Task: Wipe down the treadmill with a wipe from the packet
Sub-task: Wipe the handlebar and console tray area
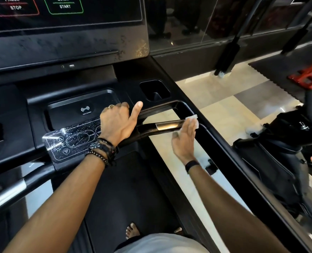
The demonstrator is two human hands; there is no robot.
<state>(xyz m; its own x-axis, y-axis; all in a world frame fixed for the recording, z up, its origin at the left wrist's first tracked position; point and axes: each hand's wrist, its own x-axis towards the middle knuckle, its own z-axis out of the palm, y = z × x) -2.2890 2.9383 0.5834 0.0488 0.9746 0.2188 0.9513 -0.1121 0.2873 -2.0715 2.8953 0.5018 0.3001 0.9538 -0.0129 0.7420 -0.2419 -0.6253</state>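
Note:
The black treadmill console [63, 55] fills the upper left, with a control panel [69, 141] and a tray [82, 106] below the screen. My left hand [117, 121] rests on the console's edge by the panel, fingers curled and thumb raised, with nothing in it. My right hand [185, 137] presses a white wipe [193, 119] against the right end of the metal handlebar sensor [169, 125]. The wipe sticks out past my fingertips. No packet is in view.
A cup holder [154, 90] sits behind the handlebar. The black side rail [224, 141] runs diagonally to the lower right. A black bag [279, 152] lies on the tiled floor [215, 99] right of it. My bare feet [132, 232] stand on the belt.

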